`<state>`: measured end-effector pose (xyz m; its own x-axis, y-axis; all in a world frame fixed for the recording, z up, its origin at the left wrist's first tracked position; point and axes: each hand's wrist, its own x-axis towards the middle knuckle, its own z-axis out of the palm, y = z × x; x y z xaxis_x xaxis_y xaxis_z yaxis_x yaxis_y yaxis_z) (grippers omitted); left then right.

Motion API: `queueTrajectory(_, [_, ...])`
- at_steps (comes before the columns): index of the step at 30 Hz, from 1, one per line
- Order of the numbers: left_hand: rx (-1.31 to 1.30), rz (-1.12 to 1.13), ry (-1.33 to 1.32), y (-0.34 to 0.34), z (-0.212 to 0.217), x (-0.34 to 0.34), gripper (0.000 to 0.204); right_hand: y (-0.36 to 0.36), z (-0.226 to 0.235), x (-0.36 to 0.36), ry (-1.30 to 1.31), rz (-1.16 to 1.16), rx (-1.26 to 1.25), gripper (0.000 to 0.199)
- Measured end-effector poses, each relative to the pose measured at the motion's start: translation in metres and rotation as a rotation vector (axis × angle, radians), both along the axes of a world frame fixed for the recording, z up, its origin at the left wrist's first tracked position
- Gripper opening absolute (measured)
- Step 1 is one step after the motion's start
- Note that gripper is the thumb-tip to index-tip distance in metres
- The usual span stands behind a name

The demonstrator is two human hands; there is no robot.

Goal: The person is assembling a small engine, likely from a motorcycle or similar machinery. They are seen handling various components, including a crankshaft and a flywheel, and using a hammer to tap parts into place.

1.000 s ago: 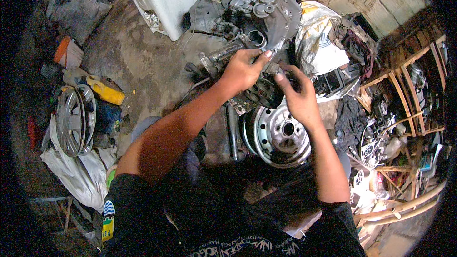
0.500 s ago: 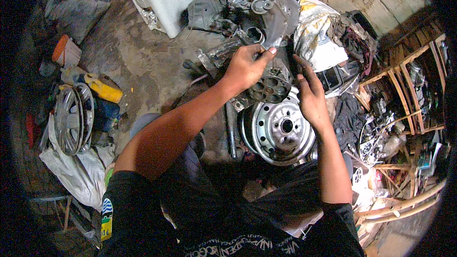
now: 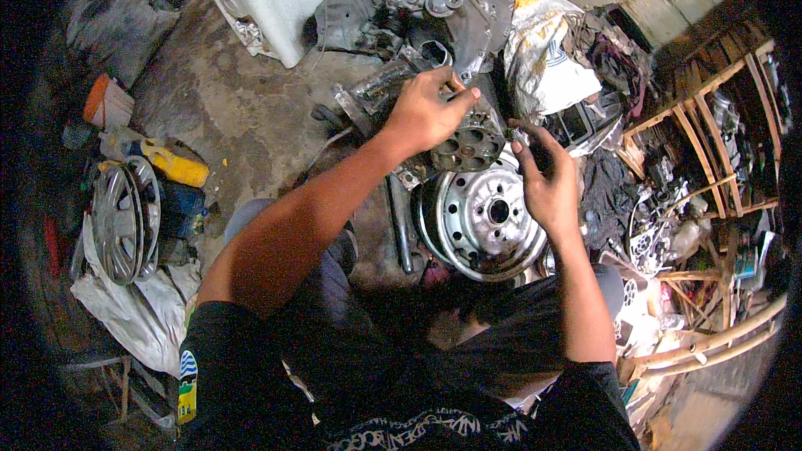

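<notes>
At 2 o'clock from the centre of the view sits a grey metal casting [image 3: 469,150], just beyond the upper edge of a steel wheel rim [image 3: 468,238]. Its face, pierced with round openings set in a ring, points toward 6 o'clock, to the person; the visible oval of that face has its long axis running roughly from 8 to 2 o'clock. The remaining body extends behind this face toward 12 o'clock, partly covered, so its full length cannot be judged. The left hand [image 3: 428,113] lies over the casting's 11 o'clock side, thumb and forefinger drawn narrowly together; whether anything is pinched there cannot be told. The right hand [image 3: 551,179] stands at the casting's 4 o'clock side, thumb and forefinger curved toward each other with a narrow gap; a small grey piece [image 3: 520,135] shows at the tips, but its grip cannot be confirmed. The wheel rim, at 3 o'clock, turns its dished face and centre hole up to the camera. A larger metal housing [image 3: 455,4] is noted toward 12 o'clock, a white box [image 3: 280,8] at 11, a white sack [image 3: 551,67] between 1 and 2, and a wooden rack [image 3: 697,150] at 3. Wheel covers [image 3: 117,225] stand at 9 o'clock, with a yellow container [image 3: 180,164] just beside them.
</notes>
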<state>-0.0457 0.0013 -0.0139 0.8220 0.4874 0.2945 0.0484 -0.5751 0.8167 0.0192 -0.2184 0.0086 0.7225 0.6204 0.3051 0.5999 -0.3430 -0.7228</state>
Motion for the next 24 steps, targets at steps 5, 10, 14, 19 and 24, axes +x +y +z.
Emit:
queueTrajectory(5, [0.061, -0.012, 0.008, 0.007, -0.008, 0.003, 0.031, -0.011, -0.03, -0.017, 0.083, -0.124, 0.025, 0.033])
queueTrajectory(10, [0.083, -0.177, -0.046, -0.004, 0.012, -0.001, 0.033, -0.009, -0.029, -0.039, 0.028, -0.08, -0.053, 0.015])
queueTrajectory(14, [0.268, -0.257, -0.094, -0.001, 0.02, -0.014, 0.042, -0.008, -0.045, -0.039, -0.067, -0.103, 0.025, 0.019])
queueTrajectory(19, [0.242, -0.193, 0.019, 0.002, 0.03, -0.022, 0.043, -0.011, -0.057, -0.033, -0.076, -0.103, 0.033, 0.025])
queueTrajectory(24, [0.178, -0.089, -0.212, 0.001, 0.011, -0.023, 0.046, -0.003, -0.054, -0.041, -0.019, -0.087, 0.04, 0.026])
